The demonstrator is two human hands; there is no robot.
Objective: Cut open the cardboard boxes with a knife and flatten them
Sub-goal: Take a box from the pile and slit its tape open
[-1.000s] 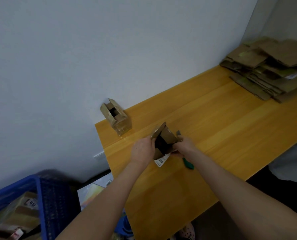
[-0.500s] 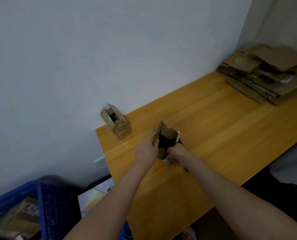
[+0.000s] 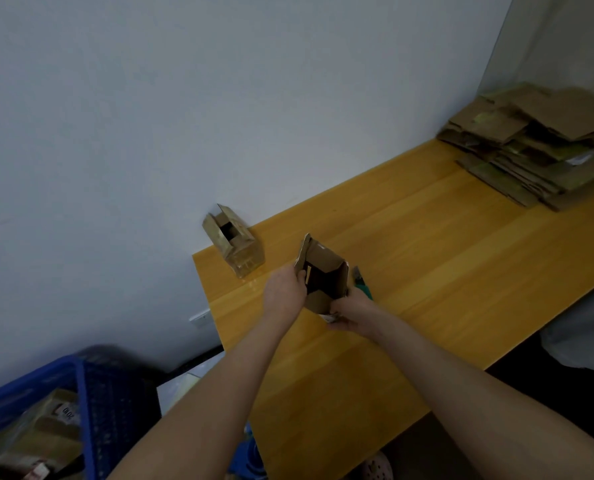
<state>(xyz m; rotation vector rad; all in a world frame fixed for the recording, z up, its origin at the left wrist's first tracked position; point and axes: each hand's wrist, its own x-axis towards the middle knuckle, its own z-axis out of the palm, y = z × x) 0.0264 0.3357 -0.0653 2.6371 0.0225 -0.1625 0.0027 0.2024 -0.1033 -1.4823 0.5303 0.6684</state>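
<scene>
1. Lying on the table (image 3: pixel 427 258) now, the green knife (image 3: pixel 362 282) is released from the right hand (image 3: pixel 351 311).
2. Small box (image 3: pixel 323 275) is gripped by both hands, left hand (image 3: pixel 285 289) included, above the table.
3. Box is opened, flaps up, dark inside.

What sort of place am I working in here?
Probably a home or small office packing corner: a plain wooden table against a bare wall, a stack of flattened cardboard, and a blue crate holding more boxes.
</scene>
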